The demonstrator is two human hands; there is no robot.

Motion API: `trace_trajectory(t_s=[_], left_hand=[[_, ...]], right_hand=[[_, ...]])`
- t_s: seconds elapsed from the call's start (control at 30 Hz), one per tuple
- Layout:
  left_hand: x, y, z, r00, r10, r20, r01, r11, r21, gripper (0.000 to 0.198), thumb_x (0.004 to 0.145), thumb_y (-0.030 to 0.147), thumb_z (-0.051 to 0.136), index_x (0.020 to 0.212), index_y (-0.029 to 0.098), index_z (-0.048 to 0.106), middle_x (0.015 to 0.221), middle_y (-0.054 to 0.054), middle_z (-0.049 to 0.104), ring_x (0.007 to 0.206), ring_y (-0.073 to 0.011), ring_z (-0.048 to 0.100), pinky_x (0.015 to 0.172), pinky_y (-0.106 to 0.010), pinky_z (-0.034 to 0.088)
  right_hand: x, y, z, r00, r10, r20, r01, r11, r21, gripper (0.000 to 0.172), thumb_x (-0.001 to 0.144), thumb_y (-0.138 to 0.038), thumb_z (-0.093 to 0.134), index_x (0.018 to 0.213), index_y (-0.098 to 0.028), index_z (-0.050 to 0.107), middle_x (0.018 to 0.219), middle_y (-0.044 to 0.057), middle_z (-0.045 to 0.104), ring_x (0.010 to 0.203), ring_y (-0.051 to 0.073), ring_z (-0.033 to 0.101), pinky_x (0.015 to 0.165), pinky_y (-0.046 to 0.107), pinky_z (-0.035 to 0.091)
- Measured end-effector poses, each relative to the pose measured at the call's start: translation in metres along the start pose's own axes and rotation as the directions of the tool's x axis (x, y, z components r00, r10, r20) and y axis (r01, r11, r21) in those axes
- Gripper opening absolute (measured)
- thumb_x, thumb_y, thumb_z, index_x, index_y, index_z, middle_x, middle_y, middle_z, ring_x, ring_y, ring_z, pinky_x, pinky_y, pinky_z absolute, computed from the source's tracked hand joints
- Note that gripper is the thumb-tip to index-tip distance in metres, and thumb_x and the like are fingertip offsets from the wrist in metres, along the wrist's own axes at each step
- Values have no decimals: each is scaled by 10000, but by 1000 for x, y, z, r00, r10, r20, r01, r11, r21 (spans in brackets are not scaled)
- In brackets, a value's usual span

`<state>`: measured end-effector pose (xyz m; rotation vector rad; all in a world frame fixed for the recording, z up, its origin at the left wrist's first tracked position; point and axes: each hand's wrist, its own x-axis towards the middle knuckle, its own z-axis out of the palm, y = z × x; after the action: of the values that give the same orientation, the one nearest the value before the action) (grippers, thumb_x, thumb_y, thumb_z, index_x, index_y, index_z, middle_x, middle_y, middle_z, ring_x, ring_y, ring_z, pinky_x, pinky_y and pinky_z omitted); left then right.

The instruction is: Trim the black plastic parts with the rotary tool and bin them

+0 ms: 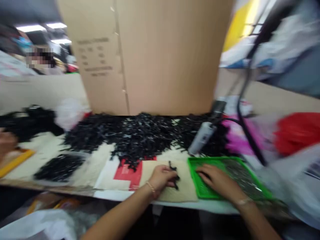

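My left hand point(162, 178) rests on a beige sheet point(186, 191) near the table's front edge, fingers curled around a small black plastic part point(173, 173). My right hand point(216, 181) lies inside a green tray point(197, 186) of small grey pieces, fingers bent down among them; what they grip is blurred. A large heap of black plastic parts point(140, 135) stretches across the table behind both hands.
A tall cardboard box point(150, 56) stands behind the heap. A grey tool on a black cable point(202, 136) lies right of centre. A smaller pile of black parts point(58, 166), a yellow frame point(15, 161), red bag point(297, 131) and another person's hand point(6, 141) are around.
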<state>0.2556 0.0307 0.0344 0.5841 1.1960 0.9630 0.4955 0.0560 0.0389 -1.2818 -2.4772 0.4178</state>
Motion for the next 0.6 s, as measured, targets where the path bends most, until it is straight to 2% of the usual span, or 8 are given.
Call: trace_trajectory(t_s=[0.1,0.2,0.3,0.4,0.5,0.6], left_hand=[[2,4,-4,998,-44,35,42,998,54,167,681,110,745,686,113,578,650,-53,676,540,-108,619,429,-154,488],[2,5,-5,996,-68,59,63,996,70,184,681,121,761,722,111,582,669,-60,684,559,-116,631,442,-159,498],[-1,3,-6,995,-70,69,64,994,85,221,654,147,793,731,110,589,680,-58,683,579,-126,640,447,-166,504],[0,1,-7,996,-66,67,60,994,90,250,634,179,813,729,110,593,686,-54,681,602,-132,647,470,-174,516],[1,2,-5,996,-60,59,55,995,79,262,626,193,816,728,112,590,671,-46,675,585,-125,639,467,-171,509],[-6,6,2,998,-59,24,57,997,52,253,620,182,803,704,113,575,643,-47,668,552,-120,624,433,-165,489]], right_hand=[[-5,-9,-6,995,92,32,-91,996,-24,249,867,-137,455,987,-152,673,954,104,643,920,244,592,843,369,480],[-7,-15,-9,990,139,33,-138,990,-29,256,877,-114,461,1022,-169,664,970,77,637,935,229,586,860,338,463],[-13,-25,-11,987,156,32,-156,988,-22,335,891,-118,442,1124,-256,641,1006,71,632,940,236,586,850,325,458],[-12,-35,-13,984,171,44,-167,983,-81,416,893,-124,415,1196,-333,609,953,73,624,897,242,591,783,313,459],[-9,-36,-11,988,149,40,-140,975,-172,439,872,-103,386,1183,-286,635,887,80,604,844,248,588,725,327,459],[-17,-23,-3,993,114,30,-107,979,-171,432,811,-96,411,1124,-231,678,848,96,595,778,258,592,667,351,474]])
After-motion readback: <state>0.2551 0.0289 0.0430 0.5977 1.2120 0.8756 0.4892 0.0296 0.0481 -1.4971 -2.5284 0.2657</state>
